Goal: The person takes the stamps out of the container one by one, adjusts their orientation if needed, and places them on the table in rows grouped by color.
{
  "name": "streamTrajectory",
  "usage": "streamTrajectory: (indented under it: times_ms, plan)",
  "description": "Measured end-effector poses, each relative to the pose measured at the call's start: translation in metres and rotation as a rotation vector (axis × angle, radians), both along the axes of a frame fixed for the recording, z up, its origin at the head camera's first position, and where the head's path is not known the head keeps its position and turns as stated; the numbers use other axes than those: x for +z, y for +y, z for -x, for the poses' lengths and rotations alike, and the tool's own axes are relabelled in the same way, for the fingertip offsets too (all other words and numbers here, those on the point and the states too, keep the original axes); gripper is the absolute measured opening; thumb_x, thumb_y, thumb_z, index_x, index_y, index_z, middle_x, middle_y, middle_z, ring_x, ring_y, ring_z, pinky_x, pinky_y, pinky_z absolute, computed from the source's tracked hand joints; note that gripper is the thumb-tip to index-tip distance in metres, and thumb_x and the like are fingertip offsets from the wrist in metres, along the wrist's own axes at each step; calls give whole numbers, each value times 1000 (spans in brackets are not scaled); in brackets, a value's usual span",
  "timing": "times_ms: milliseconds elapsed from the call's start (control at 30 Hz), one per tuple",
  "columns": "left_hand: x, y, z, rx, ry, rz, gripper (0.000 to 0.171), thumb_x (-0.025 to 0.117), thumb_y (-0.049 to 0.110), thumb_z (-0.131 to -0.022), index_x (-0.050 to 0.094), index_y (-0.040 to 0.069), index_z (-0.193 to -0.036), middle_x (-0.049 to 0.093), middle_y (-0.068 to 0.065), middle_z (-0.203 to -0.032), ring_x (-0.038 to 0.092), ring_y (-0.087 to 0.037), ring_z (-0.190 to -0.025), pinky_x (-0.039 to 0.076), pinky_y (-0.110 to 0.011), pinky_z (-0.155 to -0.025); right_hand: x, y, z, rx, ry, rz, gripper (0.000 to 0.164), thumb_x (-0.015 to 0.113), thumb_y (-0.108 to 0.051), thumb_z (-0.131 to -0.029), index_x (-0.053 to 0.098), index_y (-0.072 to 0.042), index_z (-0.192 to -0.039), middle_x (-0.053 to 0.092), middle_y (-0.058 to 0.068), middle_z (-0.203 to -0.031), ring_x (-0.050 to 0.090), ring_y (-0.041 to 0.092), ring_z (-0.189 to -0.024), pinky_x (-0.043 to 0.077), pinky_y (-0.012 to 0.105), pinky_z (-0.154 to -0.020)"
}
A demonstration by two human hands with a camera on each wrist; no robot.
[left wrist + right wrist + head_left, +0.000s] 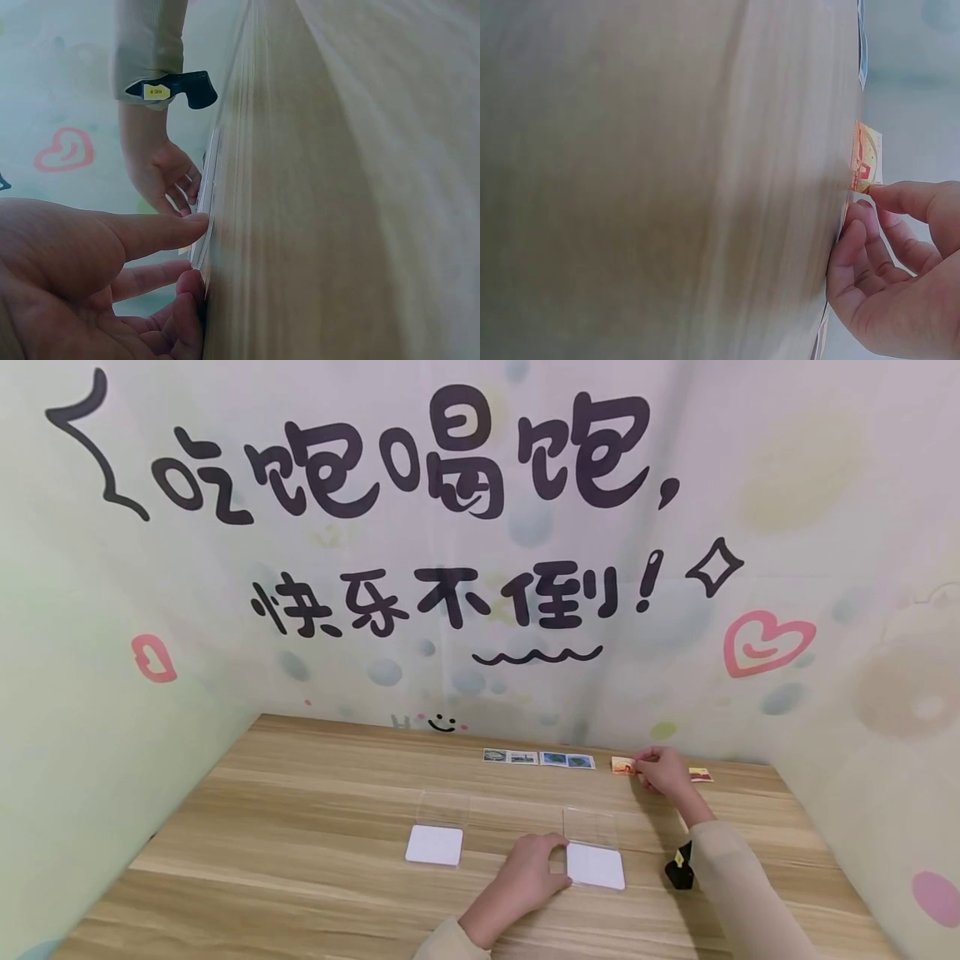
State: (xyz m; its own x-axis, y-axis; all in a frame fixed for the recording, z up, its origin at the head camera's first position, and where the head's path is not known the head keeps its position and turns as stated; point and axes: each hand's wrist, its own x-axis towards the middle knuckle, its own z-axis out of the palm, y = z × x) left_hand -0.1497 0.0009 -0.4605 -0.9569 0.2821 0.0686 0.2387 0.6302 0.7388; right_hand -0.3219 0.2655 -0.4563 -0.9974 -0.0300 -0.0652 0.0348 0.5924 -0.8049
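Observation:
At the back right of the table, my right hand (663, 772) pinches an orange stamp (865, 157) between thumb and finger. That stamp stands tilted up in the right wrist view. Another orange-yellow stamp (701, 774) lies just right of the hand, partly covered. My left hand (527, 870) holds the left edge of a clear plastic case with a white insert (595, 866), thumb at the near corner. The case's transparent lid (589, 827) lies folded back. A similar case with a white insert (434, 845) lies to the left, its lid also laid back.
Grey stamps (510, 756) and blue-green stamps (567, 761) lie in a row along the table's back edge. Behind stands a printed cloth wall (675, 693). A black wrist mount (679, 870) is on the right forearm. Wooden tabletop (300, 827) extends left.

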Motion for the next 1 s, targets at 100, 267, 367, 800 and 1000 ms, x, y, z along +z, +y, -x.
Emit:
streamTrajectory:
  times_ms: [100, 267, 367, 800, 1000]
  plan:
    - [1, 0, 1, -2, -4, -4, 43, 87, 6, -84, 72, -3, -123, 72, -22, -121, 65, -43, -120, 54, -50, -102, -1, 1, 3, 2, -12, 7, 20, 62, -5, -100, 65, 14, -106, 58, -1, -64, 54, 9, -56, 48, 23, -52]
    - [1, 0, 1, -6, -10, -6, 43, 87, 6, -84, 72, -3, -123, 72, -21, -121, 65, -42, -120, 54, -49, -102, -3, 2, 6, 2, -31, 8, 19, 62, -6, -100, 65, 12, -106, 57, -2, -65, 54, 9, -57, 47, 23, -52]
    - [1, 0, 0, -4, -13, -4, 43, 87, 6, -84, 72, -3, -123, 72, -21, -121, 64, -42, -119, 54, -49, -102, -3, 2, 7, 3, -29, 5, 19, 63, -6, -100, 65, 12, -105, 58, -1, -66, 54, 9, -57, 47, 24, -52]
    - [3, 0, -1, 1, -3, 3, 43, 88, 7, -84, 72, -2, -123, 72, -20, -120, 65, -41, -118, 54, -46, -102, -4, 2, 9, 7, -9, -28, 17, 65, -4, -98, 65, 12, -102, 60, 3, -73, 53, 12, -60, 46, 25, -54]
    - [4, -1, -2, -4, 8, 11, 44, 88, 6, -83, 72, -3, -123, 73, -20, -120, 65, -40, -117, 55, -46, -101, -8, 4, 12, 18, 20, -64, 17, 67, -5, -97, 66, 12, -101, 59, -1, -69, 52, 10, -58, 45, 25, -54]
